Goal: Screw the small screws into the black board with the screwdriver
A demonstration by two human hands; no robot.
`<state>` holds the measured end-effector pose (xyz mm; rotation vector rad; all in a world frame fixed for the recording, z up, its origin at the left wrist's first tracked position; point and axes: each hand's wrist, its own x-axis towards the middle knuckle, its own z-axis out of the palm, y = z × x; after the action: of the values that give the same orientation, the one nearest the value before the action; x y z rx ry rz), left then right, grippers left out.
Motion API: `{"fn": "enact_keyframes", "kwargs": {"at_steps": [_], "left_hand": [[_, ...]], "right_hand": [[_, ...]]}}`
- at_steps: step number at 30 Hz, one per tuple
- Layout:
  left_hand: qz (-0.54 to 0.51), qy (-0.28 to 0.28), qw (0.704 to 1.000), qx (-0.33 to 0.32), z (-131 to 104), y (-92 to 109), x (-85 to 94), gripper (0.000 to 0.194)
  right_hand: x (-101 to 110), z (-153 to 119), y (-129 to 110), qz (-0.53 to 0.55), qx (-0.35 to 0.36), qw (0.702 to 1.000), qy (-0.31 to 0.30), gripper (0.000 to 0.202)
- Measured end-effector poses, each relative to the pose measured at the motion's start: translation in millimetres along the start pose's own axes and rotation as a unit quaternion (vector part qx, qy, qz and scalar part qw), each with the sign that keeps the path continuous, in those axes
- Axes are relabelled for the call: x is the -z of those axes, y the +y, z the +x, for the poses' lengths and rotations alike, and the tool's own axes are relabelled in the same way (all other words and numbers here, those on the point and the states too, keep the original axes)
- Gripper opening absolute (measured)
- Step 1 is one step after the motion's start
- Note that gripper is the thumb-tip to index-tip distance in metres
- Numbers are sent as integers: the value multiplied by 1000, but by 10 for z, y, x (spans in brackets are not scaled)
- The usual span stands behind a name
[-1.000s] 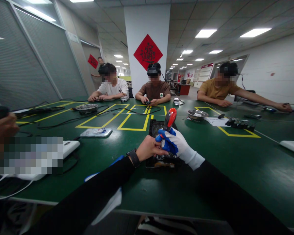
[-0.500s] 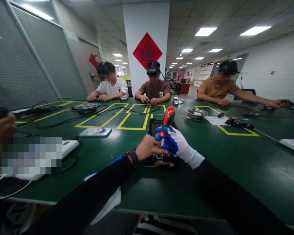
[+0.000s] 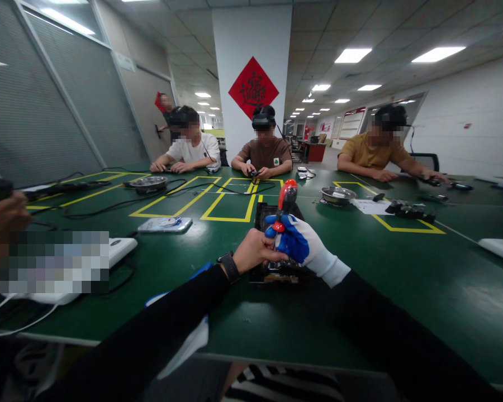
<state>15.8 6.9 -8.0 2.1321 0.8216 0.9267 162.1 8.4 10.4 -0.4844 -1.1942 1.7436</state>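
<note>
A screwdriver [image 3: 287, 196] with a red and black handle stands upright over a black device [image 3: 272, 277] on the green table. Closed around its lower part is my right hand [image 3: 295, 239], in a white and blue glove. My left hand [image 3: 255, 249], bare with a dark watch at the wrist, is pinched near the screwdriver's shaft just beside the glove; what its fingertips hold is hidden. Both hands are over the device and cover much of it.
A transparent case [image 3: 165, 224] and a white power strip [image 3: 123, 245] lie to the left. Metal bowls [image 3: 337, 194] stand farther back, with black parts [image 3: 411, 211] at the right. Several people sit around the table [image 3: 402, 290]. A loose glove [image 3: 188, 346] hangs at the front edge.
The screwdriver handle has turned slightly, with my hands in nearly the same place. The person at the right has drawn an outstretched arm back.
</note>
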Motion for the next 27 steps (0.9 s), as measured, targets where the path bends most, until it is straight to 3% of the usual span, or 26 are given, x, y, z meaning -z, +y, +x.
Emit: {"fn": "enact_keyframes", "kwargs": {"at_steps": [6, 13, 18, 20, 22, 24, 27], "left_hand": [[-6, -11, 1000, -6, 3, 15, 1, 35], [21, -6, 1000, -7, 1, -10, 4, 37], [42, 0, 999, -5, 6, -10, 0, 38], [65, 71, 995, -4, 16, -3, 26, 37], [73, 193, 978, -1, 31, 1, 72, 35], [63, 293, 954, 3, 44, -1, 120, 33], [52, 330, 943, 12, 52, -2, 145, 37]], "right_hand": [[-66, -33, 10, -18, 46, 997, 56, 27], [5, -12, -15, 0, 15, 1000, -13, 38], [-28, -42, -28, -32, 20, 999, 8, 35], [-46, -71, -55, -54, 64, 995, 50, 33], [-37, -94, -86, -76, 153, 976, 133, 30], [-9, -105, -106, -92, 258, 930, 243, 30], [1, -106, -112, -149, 366, 851, 347, 32]]}}
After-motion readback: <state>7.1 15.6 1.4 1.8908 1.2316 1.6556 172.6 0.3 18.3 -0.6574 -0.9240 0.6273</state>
